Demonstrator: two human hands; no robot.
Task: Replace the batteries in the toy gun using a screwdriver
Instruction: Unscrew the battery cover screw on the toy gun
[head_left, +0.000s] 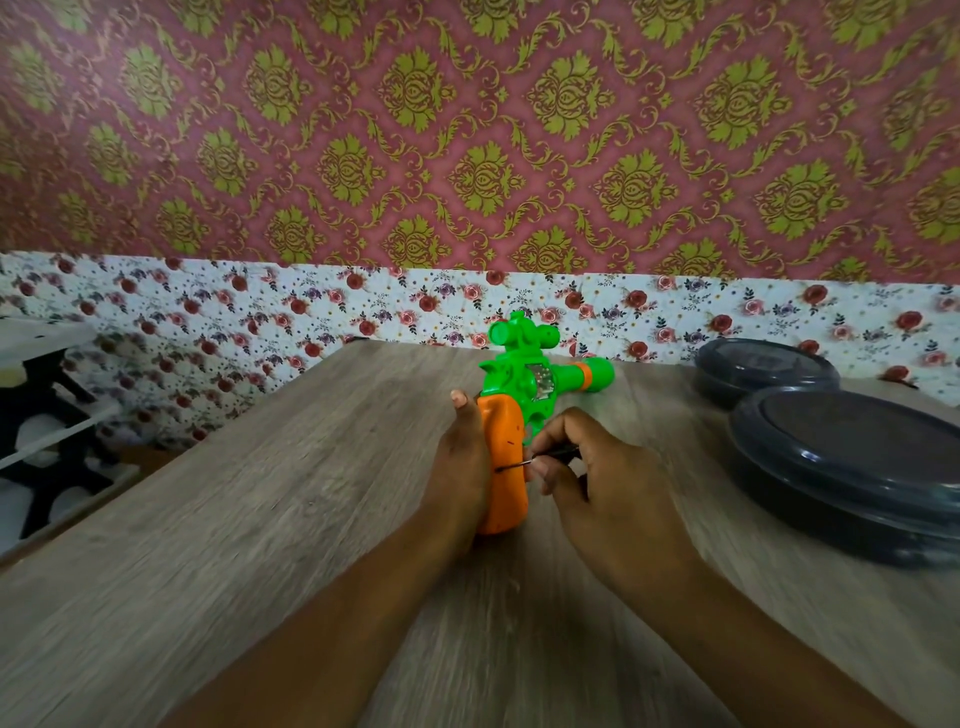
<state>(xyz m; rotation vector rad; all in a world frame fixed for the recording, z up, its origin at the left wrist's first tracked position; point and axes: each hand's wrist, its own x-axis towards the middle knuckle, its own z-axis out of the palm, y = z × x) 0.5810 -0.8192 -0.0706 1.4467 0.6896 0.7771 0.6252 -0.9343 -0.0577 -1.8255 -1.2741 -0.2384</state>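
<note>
A green toy gun (524, 376) with an orange grip lies on the wooden table (260, 519), its barrel pointing right. My left hand (460, 467) wraps the orange grip from the left side, thumb up along its top. My right hand (587, 467) pinches a thin dark screwdriver (540, 459). The screwdriver's metal tip touches the right face of the orange grip, about halfway down. No batteries are visible.
Two dark round lidded containers stand at the right, the near one (852, 467) large, the far one (763, 371) smaller. A floral wall runs behind the table. A shelf unit (47, 415) stands beyond the table's left edge.
</note>
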